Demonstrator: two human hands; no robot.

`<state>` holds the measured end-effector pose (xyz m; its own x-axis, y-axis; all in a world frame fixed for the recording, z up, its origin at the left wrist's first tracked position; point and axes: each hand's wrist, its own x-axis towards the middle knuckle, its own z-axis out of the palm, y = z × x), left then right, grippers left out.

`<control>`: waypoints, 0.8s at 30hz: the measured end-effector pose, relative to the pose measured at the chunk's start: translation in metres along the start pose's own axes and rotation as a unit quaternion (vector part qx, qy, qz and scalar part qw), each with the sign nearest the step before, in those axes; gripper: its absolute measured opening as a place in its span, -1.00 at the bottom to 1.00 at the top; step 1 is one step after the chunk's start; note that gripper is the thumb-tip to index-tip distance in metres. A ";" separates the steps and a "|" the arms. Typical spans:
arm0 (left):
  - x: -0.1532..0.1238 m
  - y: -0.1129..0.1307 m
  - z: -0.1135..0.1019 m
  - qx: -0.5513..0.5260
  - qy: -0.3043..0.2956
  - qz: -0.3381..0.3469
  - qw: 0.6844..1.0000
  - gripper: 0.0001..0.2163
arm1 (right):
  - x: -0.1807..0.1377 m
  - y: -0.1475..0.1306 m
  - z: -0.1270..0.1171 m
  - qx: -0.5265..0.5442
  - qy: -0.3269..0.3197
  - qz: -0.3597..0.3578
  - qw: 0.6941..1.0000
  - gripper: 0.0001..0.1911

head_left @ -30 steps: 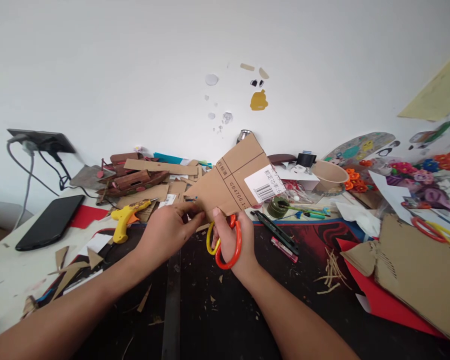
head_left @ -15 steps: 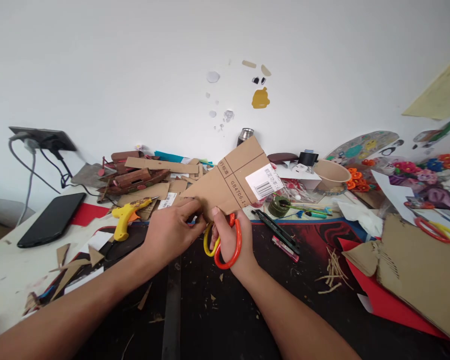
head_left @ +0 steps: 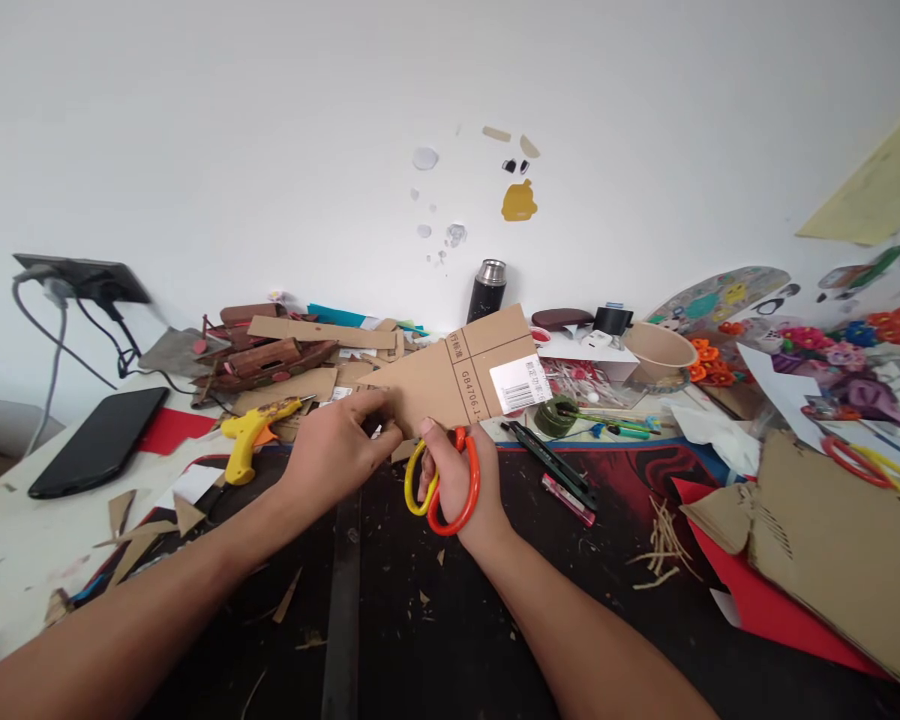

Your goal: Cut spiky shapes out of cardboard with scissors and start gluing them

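Centrally, a printed cardboard piece [head_left: 439, 385] is held above a dark mat [head_left: 435, 640]. The right hand [head_left: 454, 480] grips scissors [head_left: 475, 478] by their handles, thumb against the cardboard's lower edge; the left hand [head_left: 337, 437] curls at its left end, grip unclear.

Two bare forearms [head_left: 225, 548], bare wrists [head_left: 486, 532]
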<state>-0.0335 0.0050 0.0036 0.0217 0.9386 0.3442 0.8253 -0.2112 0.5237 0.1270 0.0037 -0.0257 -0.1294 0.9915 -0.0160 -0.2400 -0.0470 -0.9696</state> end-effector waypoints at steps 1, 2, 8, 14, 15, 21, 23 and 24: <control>0.000 -0.001 0.001 0.004 0.000 0.000 1.000 -0.93 | 0.000 0.000 0.000 -0.003 0.001 -0.001 1.000 -0.54; 0.000 -0.001 0.002 0.014 0.003 0.004 1.000 -0.93 | 0.000 0.000 0.000 -0.006 0.002 -0.001 1.000 -0.54; 0.000 0.001 0.003 0.050 -0.006 -0.001 0.999 -0.92 | 0.001 0.003 -0.001 -0.014 0.006 -0.004 1.000 -0.54; 0.005 -0.004 0.002 0.032 -0.022 -0.030 0.999 -0.92 | 0.002 0.005 -0.002 -0.010 0.014 -0.007 1.000 -0.54; 0.007 -0.008 0.001 0.014 -0.035 -0.050 0.998 -0.90 | 0.002 0.004 -0.003 -0.003 0.018 -0.012 1.000 -0.55; 0.020 -0.021 -0.014 0.007 0.021 -0.116 0.993 -0.83 | 0.004 -0.009 -0.006 0.041 0.044 -0.029 0.998 -0.60; 0.021 -0.020 -0.019 -0.001 0.025 -0.118 0.993 -0.82 | 0.005 -0.010 -0.006 0.049 0.048 -0.027 0.997 -0.63; 0.022 -0.020 -0.020 -0.005 0.026 -0.119 0.993 -0.82 | 0.005 -0.009 -0.007 0.051 0.051 -0.026 0.997 -0.64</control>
<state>-0.0612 0.0240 0.0165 -0.2027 0.9470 0.2492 0.7979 0.0122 0.6026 0.1349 0.0104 -0.0185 -0.0173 0.9998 0.0031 -0.3416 -0.0030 -0.9398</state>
